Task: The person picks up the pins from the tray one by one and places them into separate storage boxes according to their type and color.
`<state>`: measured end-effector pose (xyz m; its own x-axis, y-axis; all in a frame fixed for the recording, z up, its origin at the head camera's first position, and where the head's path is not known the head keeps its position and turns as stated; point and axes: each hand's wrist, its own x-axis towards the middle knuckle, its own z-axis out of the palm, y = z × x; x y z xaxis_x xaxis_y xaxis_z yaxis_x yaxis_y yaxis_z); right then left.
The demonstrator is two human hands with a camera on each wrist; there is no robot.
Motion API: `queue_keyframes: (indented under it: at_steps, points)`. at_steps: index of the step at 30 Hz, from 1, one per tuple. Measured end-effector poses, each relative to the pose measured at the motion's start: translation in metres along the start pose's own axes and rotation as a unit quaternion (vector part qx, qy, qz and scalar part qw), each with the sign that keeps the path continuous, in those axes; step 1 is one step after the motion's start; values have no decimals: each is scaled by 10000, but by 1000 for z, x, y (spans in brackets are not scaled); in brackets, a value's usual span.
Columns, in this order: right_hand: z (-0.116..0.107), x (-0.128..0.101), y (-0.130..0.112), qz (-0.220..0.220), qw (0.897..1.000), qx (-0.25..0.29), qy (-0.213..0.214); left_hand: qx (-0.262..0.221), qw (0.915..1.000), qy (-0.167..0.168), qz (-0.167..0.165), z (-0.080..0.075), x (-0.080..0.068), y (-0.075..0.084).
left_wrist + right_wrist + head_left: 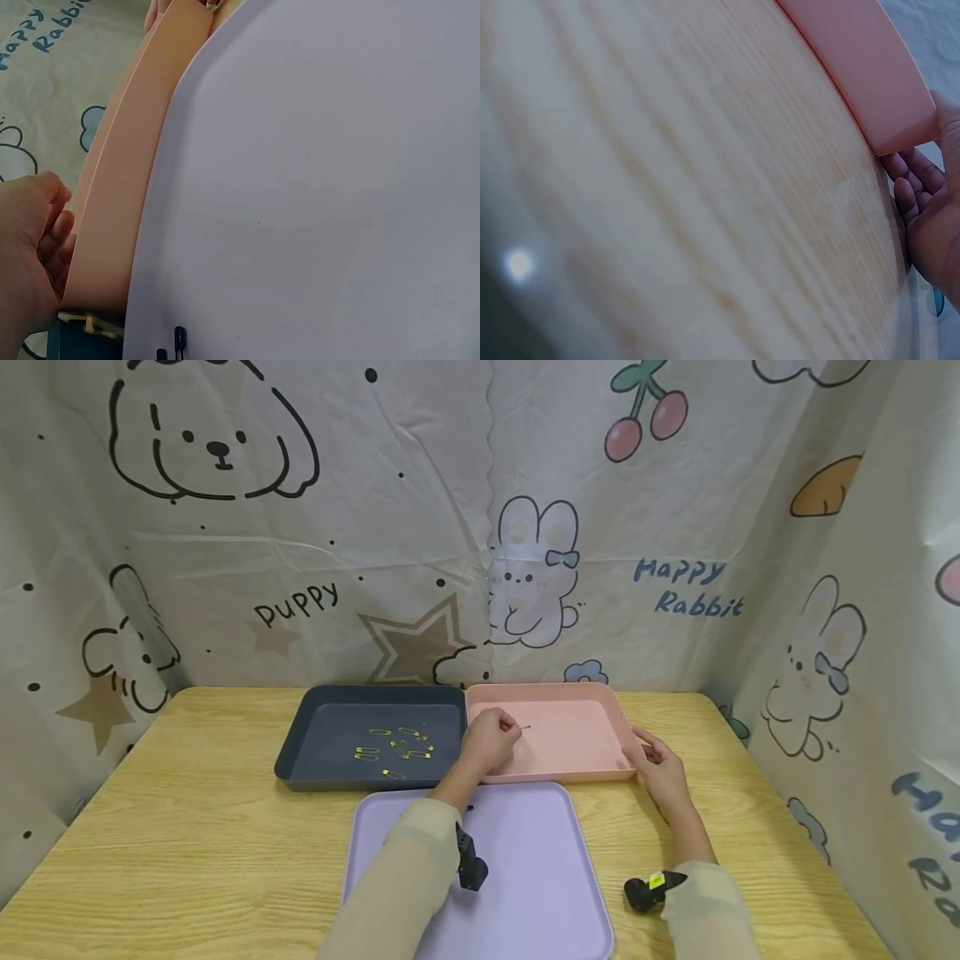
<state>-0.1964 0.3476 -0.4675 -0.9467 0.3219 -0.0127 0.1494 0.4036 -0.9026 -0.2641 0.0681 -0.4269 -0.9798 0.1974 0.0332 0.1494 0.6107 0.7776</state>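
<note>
In the head view my left hand (491,740) is over the left part of a pink tray (577,771), fingers curled and fingertips together. A small, thin dark pin (527,727) sticks out from those fingertips; in the left wrist view the hand hides it. My right hand (663,774) holds the tray's right side, thumb at the rim and fingers curled by the outer corner, as the right wrist view shows. Yellow safety pins (400,750) lie scattered in the dark blue tray (318,727) on the left.
Nearer to me lies a lilac tray (525,877), partly under my left forearm. Dark-headed pins (180,339) lie on it near its far edge. The trays stand on a wood-grain table (202,835). A printed curtain (420,527) hangs behind and at both sides.
</note>
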Motion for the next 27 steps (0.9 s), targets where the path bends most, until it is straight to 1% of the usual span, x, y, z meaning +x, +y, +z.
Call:
queue_keyframes:
  at_steps: [7,13,19,21,27]
  points:
    - [0,-1,-1,-62,9999,42,95,-651,9979,66,21,-2,4,-2]
    - [0,1,2,-82,9999,-20,79,-935,9955,58,102,-3,8,-5]
    - [1,1,2,-103,9999,-28,22,-1464,9890,-38,212,-12,5,-3]
    - [1,2,2,-156,9999,19,36,-1492,9884,-39,262,-15,4,-1]
    - [2,2,3,-230,9996,24,135,-1245,9910,-161,470,-22,3,-1]
